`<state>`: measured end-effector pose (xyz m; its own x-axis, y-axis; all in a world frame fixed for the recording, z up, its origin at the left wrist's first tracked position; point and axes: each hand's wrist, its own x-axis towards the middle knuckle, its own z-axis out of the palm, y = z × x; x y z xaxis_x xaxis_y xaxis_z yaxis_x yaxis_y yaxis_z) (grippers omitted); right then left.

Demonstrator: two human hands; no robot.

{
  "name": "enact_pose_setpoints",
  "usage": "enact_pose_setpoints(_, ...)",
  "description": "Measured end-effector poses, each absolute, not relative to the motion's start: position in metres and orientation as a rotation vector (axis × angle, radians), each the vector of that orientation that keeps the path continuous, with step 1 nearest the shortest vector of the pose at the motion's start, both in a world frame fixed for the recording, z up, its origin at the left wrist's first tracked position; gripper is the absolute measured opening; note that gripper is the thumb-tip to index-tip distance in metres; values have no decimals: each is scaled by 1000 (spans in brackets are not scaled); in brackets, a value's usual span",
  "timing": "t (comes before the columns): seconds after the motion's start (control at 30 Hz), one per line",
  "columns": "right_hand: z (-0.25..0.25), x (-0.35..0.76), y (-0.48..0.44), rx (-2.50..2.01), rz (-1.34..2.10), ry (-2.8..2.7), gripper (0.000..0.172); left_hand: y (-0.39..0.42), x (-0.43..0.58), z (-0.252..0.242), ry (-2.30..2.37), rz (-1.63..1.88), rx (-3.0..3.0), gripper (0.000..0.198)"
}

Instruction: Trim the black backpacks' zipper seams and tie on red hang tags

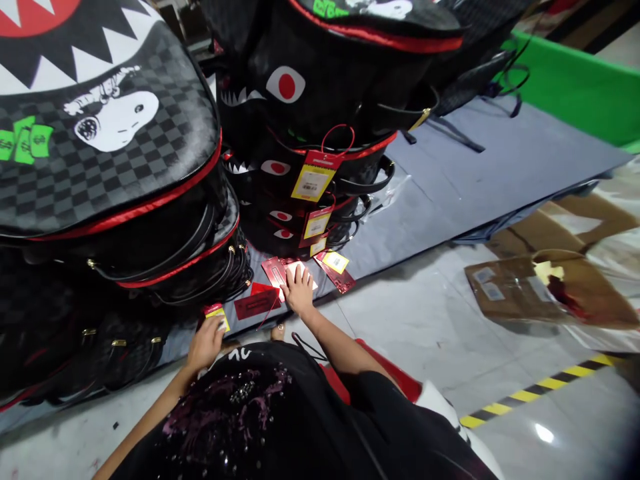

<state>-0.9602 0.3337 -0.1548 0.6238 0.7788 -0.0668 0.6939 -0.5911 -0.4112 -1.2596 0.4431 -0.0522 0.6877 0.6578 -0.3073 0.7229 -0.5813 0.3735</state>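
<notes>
My left hand point(204, 341) is at the table's front edge, its fingers curled on a red and yellow hang tag point(218, 319). To its right, my right hand point(300, 291) lies with fingers spread over shiny red hang tags point(274, 272). A darker red tag point(257, 305) with a thin red string lies between the hands. Another red tag with a yellow label point(336, 261) rests just right of my right hand. Behind the hands stands a stack of black backpacks point(285, 160) with red eyes and red piping. Several of them have tags hanging from them.
A second stack of checkered backpacks point(165, 140) rises close on the left. The grey-covered table point(450, 173) runs to the back right, towards a green panel point(580, 87). An opened cardboard box point(520, 293) and yellow-black tape point(537, 392) are on the floor.
</notes>
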Motion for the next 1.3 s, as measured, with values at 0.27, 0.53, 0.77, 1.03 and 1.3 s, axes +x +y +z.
enact_pose_setpoints(0.27, -160, -956, 313, -2581, 232, -1401, 51, 436, -1212, -82, 783, -403, 2312, 32)
enact_pose_setpoints(0.53, -145, -1007, 291, -2269, 277, -1811, 45, 440, -1228, -90, 923, -432, 2171, 30)
enact_pose_setpoints(0.77, -136, -1025, 319, -2044, 339, -1921, 20, 443, -1238, -78, 947, -273, 2068, 26)
enact_pose_setpoints(1.03, -78, -1047, 349, -1848, 388, -1717, 30, 441, -1252, -51, 1049, 238, 1779, 24)
enact_pose_setpoints(1.3, -39, -1121, 387, -1612, 652, -1759, 37, 442, -1264, -32, 1086, 784, 1577, 7)
